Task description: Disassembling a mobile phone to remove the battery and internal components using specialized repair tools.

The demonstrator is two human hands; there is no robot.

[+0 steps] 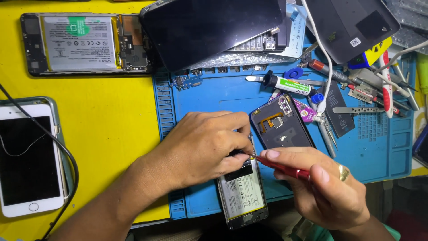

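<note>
Right hand [327, 189] closed in a pinch around a red screwdriver [285, 168], tip at the top edge of the opened phone [243, 192], lower centre of frame. Left hand [203, 147] clamps that phone's upper end, fingers curled over it; battery exposed below. Phone lies half on the blue repair mat [383, 147], bottom end overhanging.

Looks like screw work near the top of the board, though the tip contact is hidden under the left fingers, so can't confirm. Next move needs a steady, square-on tip and firm hold-down.

Removed dark back cover [281, 125] just above. Glue tube [285, 84] above that.
</note>
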